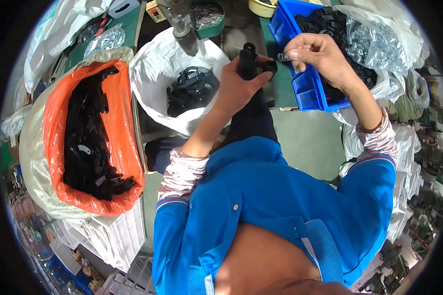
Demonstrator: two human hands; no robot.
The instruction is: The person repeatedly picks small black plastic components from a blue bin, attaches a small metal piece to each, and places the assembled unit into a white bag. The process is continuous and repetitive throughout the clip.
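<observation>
My left hand (235, 87) is closed round a black plastic part (248, 60) with a rounded, holed end, held above the lap. Its exact kind I cannot make out. Just to the right, the fingertips of my right hand (325, 58) pinch a small greyish metal piece (282, 57). A short gap separates that piece from the black part. Under my right hand stands a blue plastic bin (307, 93) with black parts (325, 22) inside. Left of my left hand, a white bag (152, 61) stands open around more black parts (191, 88).
An orange bag (120, 123) full of long black parts stands at the left. A clear bag of small shiny pieces (374, 44) lies over the blue bin. At the back are a machine post (179, 24), a green tray of small metal bits (209, 30) and a yellow bowl (262, 8).
</observation>
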